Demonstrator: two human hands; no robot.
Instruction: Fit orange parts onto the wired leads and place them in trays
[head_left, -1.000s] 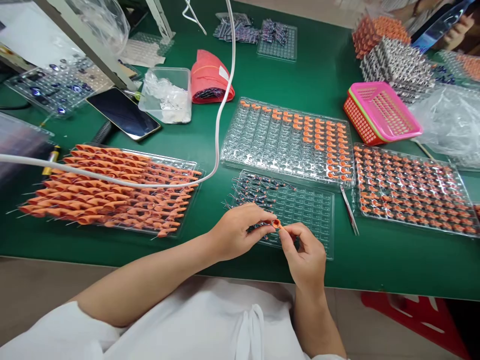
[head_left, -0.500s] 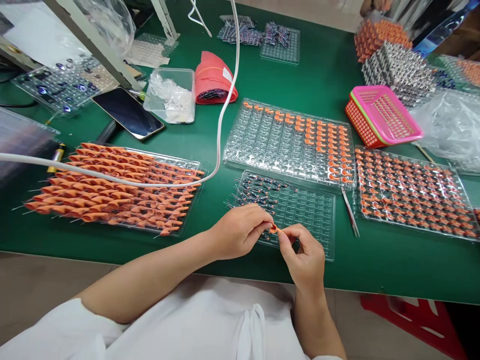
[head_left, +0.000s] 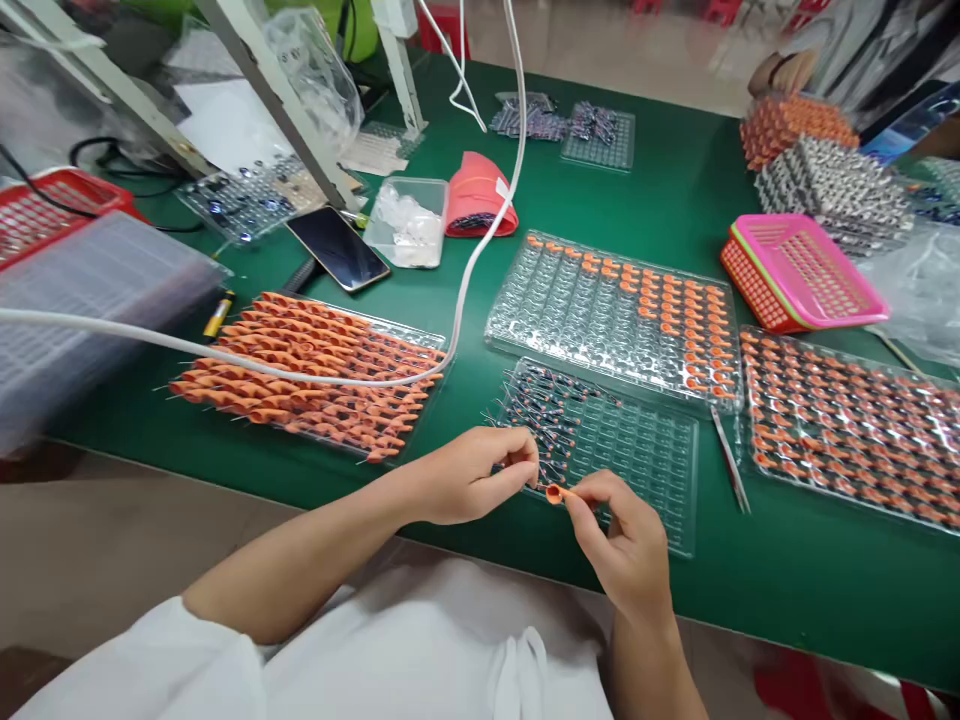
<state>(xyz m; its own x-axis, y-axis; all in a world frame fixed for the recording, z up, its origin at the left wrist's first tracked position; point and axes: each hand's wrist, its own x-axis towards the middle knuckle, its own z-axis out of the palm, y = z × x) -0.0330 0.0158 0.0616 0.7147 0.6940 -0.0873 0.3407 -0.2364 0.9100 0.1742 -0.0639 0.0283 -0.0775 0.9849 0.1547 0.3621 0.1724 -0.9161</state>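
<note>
My left hand (head_left: 472, 475) and my right hand (head_left: 626, 535) meet above the near edge of a small clear tray (head_left: 637, 450) that has dark wired parts in its left part. My right hand pinches a small orange sleeve (head_left: 554, 493) at its fingertips. My left hand's fingers are pinched together right beside that sleeve, seemingly on a thin dark wired part that is too small to make out. Just behind lies a large clear tray (head_left: 555, 300) part filled with orange pieces on its right side.
A tray of long orange sleeves (head_left: 307, 375) lies at left under a white cable (head_left: 465, 270). Tweezers (head_left: 729, 460) and a full tray (head_left: 847, 420) sit at right. A pink basket (head_left: 802, 270), phone (head_left: 337, 247), clear tub (head_left: 409, 222) and red pouch (head_left: 476, 195) stand farther back.
The view has tilted up and shifted, showing more at the far left. My hands stay together over the small tray, and the orange sleeve now shows at my right fingertips.
</note>
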